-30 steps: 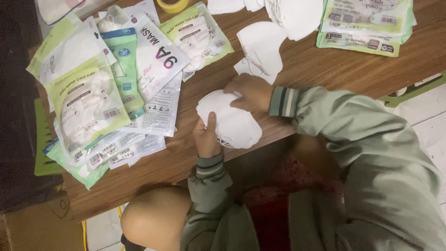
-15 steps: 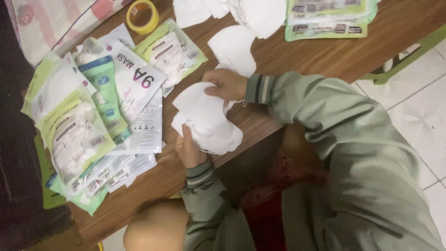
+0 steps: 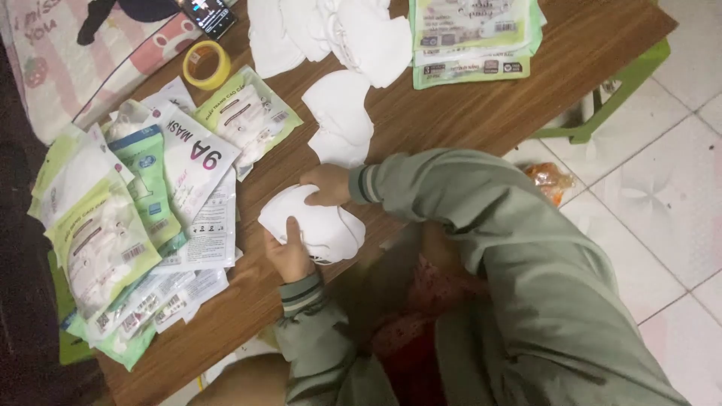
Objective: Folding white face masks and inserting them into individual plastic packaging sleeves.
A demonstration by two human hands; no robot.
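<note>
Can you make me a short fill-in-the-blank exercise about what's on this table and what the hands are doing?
1. Both hands, the left hand and the right hand, hold a stack of ____ face masks.
2. The roll of tape near the table's far edge is ____ in colour.
3. The table top is made of ____.

Missing words: white; yellow; wood

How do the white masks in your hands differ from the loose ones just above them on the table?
The held masks are a stack, gripped at the table's edge by the left hand and right hand. The loose masks lie untouched on the wooden table, only partly overlapping, farther from the edge. Both are white, folded and out of their packets.
</note>
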